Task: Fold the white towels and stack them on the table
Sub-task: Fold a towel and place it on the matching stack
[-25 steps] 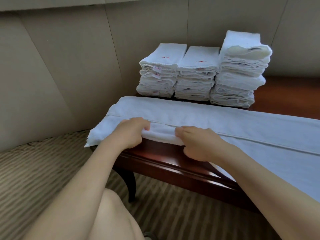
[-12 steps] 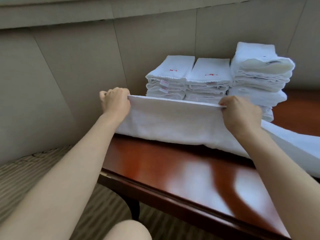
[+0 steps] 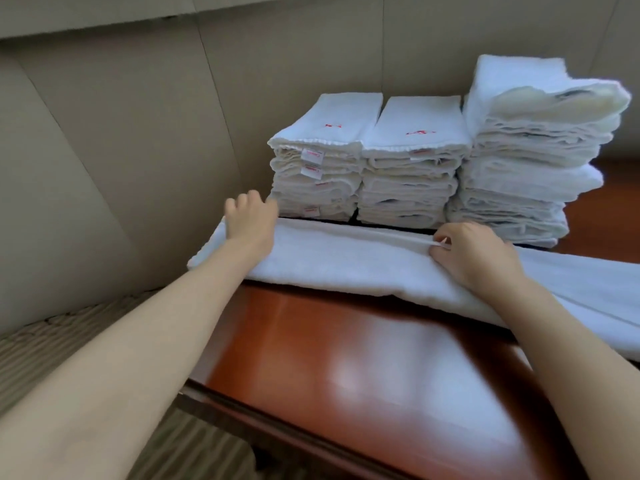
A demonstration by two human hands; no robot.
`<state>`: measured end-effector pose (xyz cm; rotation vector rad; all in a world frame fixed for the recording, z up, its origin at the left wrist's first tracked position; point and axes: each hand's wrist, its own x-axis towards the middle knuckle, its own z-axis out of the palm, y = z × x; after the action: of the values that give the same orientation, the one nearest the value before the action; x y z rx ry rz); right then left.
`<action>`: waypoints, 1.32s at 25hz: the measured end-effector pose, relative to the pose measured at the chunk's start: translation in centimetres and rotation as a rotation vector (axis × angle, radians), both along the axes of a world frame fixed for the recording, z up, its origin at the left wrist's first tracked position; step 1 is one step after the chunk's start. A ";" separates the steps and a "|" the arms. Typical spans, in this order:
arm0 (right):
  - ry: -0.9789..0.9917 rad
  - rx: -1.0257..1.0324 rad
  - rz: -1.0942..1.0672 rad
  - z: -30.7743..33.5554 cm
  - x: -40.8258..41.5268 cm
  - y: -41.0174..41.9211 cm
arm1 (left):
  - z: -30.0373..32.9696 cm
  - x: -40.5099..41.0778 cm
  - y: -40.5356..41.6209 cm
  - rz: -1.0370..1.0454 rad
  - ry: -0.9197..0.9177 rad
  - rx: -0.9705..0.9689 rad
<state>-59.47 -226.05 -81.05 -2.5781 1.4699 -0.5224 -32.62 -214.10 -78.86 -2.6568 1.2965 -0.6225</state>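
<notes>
Glossy reddish-brown wooden counter [image 3: 346,358] against a beige padded wall [image 3: 121,150], striped carpet [image 3: 52,348] below at left. Across the counter's far half, a long white towel [image 3: 346,261] folded lengthwise, just before three stacks of folded white towels [image 3: 408,168]. Left hand [image 3: 251,221] resting on the towel's left end, grip loosely spread; right hand [image 3: 474,254] pinching the towel's far edge.

Beige panelled wall [image 3: 114,140] behind; striped carpet [image 3: 41,348] at lower left
</notes>
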 end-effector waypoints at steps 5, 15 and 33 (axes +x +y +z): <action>0.134 0.118 -0.133 2.4 -6.5 1.0 | 0.1 -14.4 -3.4 -0.685 0.315 0.037; 0.140 0.294 -0.629 4.6 -25.5 -1.9 | 0.6 -23.4 -10.2 -0.839 0.481 0.034; 0.048 -0.108 -0.689 1.9 -23.9 -3.7 | -3.2 -23.7 -13.4 -0.761 0.368 -0.411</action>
<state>-83.41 -229.76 -79.16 -2.1011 2.4021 -0.6185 -56.33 -227.46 -82.09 -2.5846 2.5847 -0.5152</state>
